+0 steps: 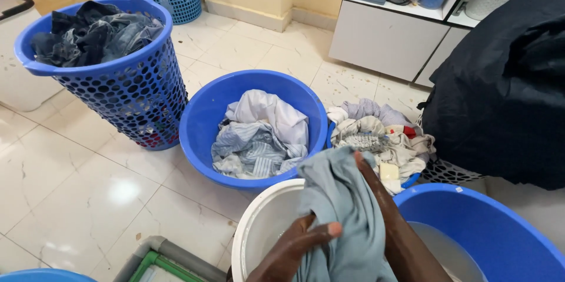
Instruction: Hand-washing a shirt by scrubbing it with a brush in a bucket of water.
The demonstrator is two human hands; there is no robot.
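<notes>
My left hand (297,246) grips a grey-blue garment (338,199) from the left, thumb pressed on the cloth. My right hand (385,211) reaches up under the same garment, its fingers mostly hidden by the fabric, forearm showing at the lower right. The garment hangs over a white basin (259,223) at the bottom centre. Right of it sits a blue basin (500,229) holding water.
A blue tub (203,117) holds striped and white clothes. A blue perforated laundry basket (129,88) at left is full of dark clothes. A pile of light clothes (379,135) lies beside the tub. A dark cloth (506,88) drapes at right. A white cabinet (388,35) stands behind.
</notes>
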